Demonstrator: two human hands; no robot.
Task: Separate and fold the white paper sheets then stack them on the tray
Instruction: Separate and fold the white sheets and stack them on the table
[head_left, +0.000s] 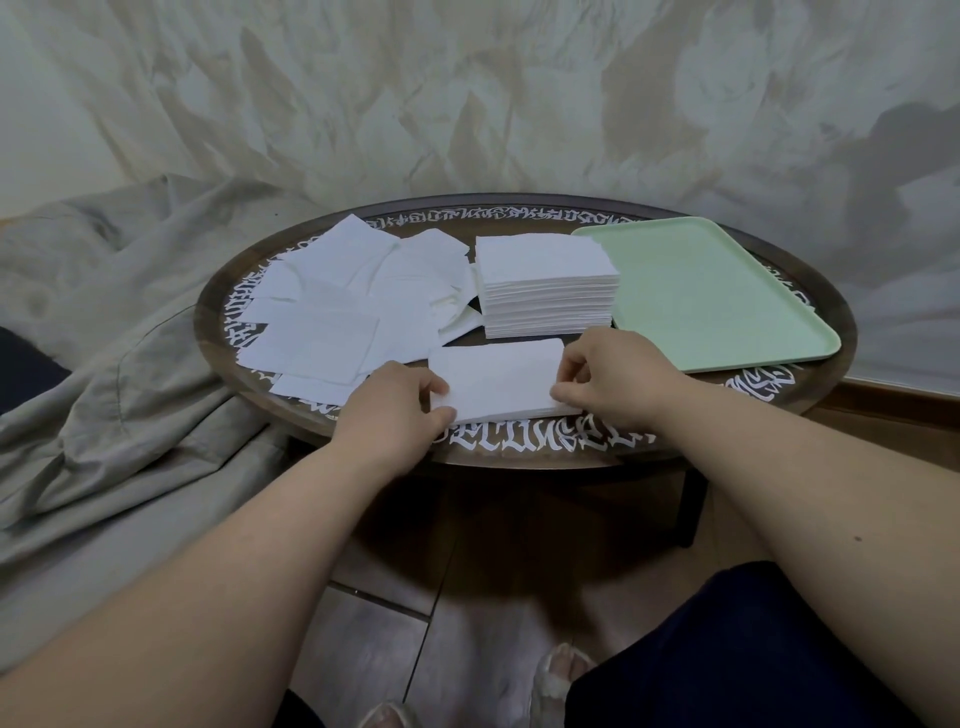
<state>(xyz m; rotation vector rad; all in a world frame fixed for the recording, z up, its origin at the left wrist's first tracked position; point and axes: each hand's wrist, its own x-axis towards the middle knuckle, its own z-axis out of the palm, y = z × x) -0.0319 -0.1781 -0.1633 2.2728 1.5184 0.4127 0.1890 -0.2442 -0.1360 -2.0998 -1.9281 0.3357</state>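
A folded white paper sheet (498, 378) lies near the front edge of the round table (810, 400). My left hand (395, 410) pinches its left end between thumb and fingers. My right hand (618, 379) pinches its right end. Behind it stands a tall neat stack of white sheets (545, 283). Several loose white sheets (337, 312) are scattered over the left part of the table. A pale green tray (727, 312) sits at the right with nothing on it.
The dark table has white lettering around its rim. Grey cloth (104, 364) is bunched to the left and a draped sheet hangs behind. My knees and feet are below the table's front edge, above a tiled floor.
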